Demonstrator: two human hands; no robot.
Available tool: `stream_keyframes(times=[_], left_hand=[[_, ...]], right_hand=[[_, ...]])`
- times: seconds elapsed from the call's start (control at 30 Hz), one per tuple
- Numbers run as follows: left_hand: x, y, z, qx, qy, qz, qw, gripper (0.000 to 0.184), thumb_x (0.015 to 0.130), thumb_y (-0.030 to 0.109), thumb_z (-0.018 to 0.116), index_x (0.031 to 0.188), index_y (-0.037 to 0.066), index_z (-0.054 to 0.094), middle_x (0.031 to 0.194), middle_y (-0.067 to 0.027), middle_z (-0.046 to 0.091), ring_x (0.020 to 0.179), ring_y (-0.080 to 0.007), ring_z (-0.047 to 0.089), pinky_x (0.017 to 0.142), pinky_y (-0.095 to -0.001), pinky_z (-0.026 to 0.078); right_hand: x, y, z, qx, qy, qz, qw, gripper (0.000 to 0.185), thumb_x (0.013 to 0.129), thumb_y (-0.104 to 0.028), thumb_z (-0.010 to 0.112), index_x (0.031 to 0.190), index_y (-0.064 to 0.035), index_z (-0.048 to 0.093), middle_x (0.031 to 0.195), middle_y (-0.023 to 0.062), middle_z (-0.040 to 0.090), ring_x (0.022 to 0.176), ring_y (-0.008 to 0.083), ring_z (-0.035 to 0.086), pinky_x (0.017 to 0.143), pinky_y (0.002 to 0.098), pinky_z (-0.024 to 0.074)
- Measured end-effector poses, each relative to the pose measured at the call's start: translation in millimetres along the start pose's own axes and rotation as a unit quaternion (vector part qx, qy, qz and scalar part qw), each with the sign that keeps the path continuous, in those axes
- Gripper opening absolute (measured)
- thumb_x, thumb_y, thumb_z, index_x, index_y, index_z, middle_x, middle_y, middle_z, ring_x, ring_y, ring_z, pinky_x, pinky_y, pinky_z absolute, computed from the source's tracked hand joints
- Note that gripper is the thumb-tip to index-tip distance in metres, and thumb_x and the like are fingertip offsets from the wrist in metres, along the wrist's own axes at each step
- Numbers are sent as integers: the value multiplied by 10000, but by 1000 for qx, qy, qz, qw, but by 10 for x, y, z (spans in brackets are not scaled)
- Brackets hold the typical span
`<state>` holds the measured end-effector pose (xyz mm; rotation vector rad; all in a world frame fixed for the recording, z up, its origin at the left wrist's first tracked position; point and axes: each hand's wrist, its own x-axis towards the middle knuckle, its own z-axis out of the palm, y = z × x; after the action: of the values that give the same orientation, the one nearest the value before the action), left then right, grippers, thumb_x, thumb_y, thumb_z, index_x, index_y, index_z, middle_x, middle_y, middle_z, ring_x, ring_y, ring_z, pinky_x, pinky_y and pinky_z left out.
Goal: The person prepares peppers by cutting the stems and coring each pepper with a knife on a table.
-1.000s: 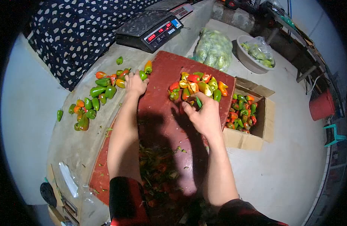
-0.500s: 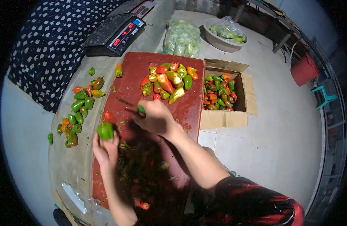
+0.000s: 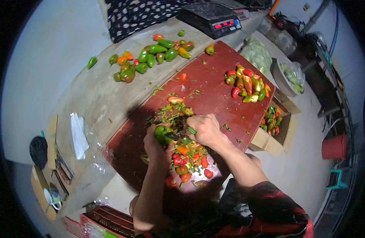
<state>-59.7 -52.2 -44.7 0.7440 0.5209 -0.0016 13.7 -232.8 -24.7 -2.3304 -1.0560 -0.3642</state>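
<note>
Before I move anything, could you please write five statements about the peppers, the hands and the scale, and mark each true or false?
1. The left hand holds a green pepper. True.
2. The right hand is empty. False: it grips a green-handled tool.
3. The digital scale has a dark, unlit display. False: the display glows red.
4. A lone green pepper lies on the concrete ledge, apart from the others there. True.
5. The cardboard box holds only green peppers. False: red ones show in it too.
</note>
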Motion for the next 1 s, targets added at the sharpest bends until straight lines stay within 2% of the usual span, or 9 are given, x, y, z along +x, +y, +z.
stream_keyframes(times=[0.03, 0.1, 0.17, 0.47, 0.53, 0.77, 0.83, 0.87, 1.0], left_hand=[[-8, 12, 59, -12, 6, 4, 1000, 345, 994, 332, 451, 960, 60, 662, 756, -52, 619, 572, -136, 555, 443, -268, 420], [-79, 46, 222, -17, 68, -32, 997, 365, 1000, 319, 440, 907, 36, 651, 694, -38, 566, 487, -101, 454, 380, -246, 300], [-134, 15, 183, -25, 10, -7, 1000, 384, 1007, 324, 437, 877, 29, 646, 695, -36, 579, 485, -103, 477, 367, -240, 305], [-195, -37, 262, 18, 13, 45, 999, 392, 1002, 302, 464, 827, 12, 662, 664, -37, 596, 500, -113, 516, 383, -254, 348], [-179, -50, 307, 16, 24, 50, 998, 413, 1004, 318, 451, 821, 0, 640, 632, -51, 576, 429, -119, 464, 354, -252, 309], [-161, -118, 359, 21, 19, 55, 998, 381, 989, 288, 452, 824, -3, 635, 633, -61, 583, 426, -132, 474, 352, -267, 315], [-61, -134, 414, -40, 135, 10, 990, 350, 981, 277, 452, 831, 14, 627, 641, -63, 589, 430, -142, 482, 353, -268, 321], [-41, -129, 340, -25, 40, 20, 999, 328, 979, 275, 444, 849, 33, 624, 649, -62, 593, 427, -150, 479, 349, -268, 318], [-111, -39, 431, 19, 51, 6, 998, 322, 983, 277, 428, 819, 60, 602, 631, -51, 572, 421, -150, 466, 340, -271, 306]], right_hand=[[1, -18, 10, 0, -10, -10, 1000, 203, 653, -149, 711, 721, -84, 532, 658, 94, 603, 630, 340, 637, 523, 477, 476], [0, -58, 50, -8, -14, -30, 999, 211, 630, -144, 693, 706, -81, 506, 652, 88, 577, 611, 332, 616, 503, 473, 458], [13, -72, 125, -8, 1, -45, 999, 209, 639, -140, 689, 706, -80, 500, 637, 90, 559, 603, 323, 612, 494, 462, 453], [-18, -83, 170, -22, 2, -32, 999, 119, 728, -113, 598, 679, -84, 494, 611, 99, 537, 582, 324, 599, 476, 466, 422], [-1, -99, 140, -30, 4, -26, 999, 109, 728, -108, 593, 681, -84, 498, 610, 98, 539, 580, 322, 600, 478, 466, 424], [38, -48, 72, -41, 4, -26, 999, 105, 728, -110, 586, 659, -91, 510, 598, 93, 548, 566, 312, 608, 485, 462, 444], [36, 4, 114, -45, 12, -23, 999, 109, 731, -114, 586, 655, -92, 511, 600, 95, 553, 567, 312, 610, 484, 462, 445], [64, 29, 123, -48, 19, -28, 998, 114, 733, -117, 586, 651, -92, 512, 603, 97, 557, 568, 312, 613, 484, 462, 446], [79, 130, 67, -88, 4, -7, 996, 108, 742, -126, 595, 665, -90, 529, 604, 105, 574, 565, 323, 620, 480, 466, 449]])
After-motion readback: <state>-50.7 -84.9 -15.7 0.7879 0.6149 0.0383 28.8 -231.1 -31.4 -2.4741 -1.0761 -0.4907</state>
